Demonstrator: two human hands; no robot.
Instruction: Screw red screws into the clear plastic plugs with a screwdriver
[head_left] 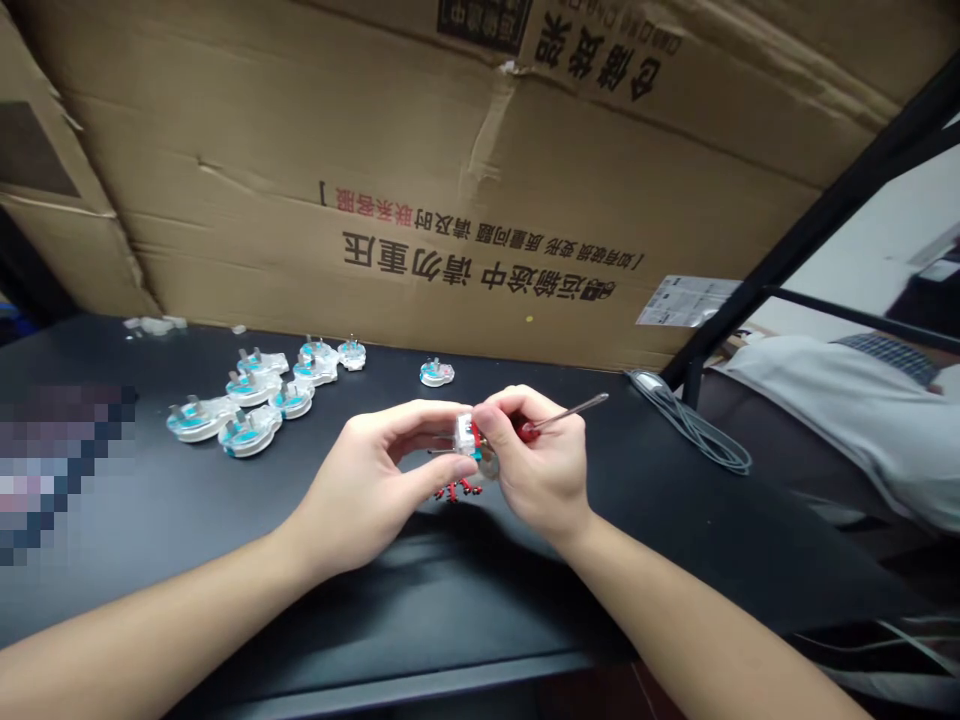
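Note:
My left hand [379, 480] pinches a small clear plastic plug part [469, 440] with teal and red inside, thumb and fingers closed on it above the black table [187, 520]. My right hand [540, 465] meets it from the right and is closed around a screwdriver [570, 411] with a red handle; its metal shaft points up and to the right. Several tiny red pieces [457, 490] lie on the table just under my hands.
A group of several clear and teal plug parts [255, 395] lies at the left, one more [436, 373] sits alone behind my hands. A big cardboard box [450, 170] walls the back. A grey cable [690, 420] and a black frame post [817, 215] stand right.

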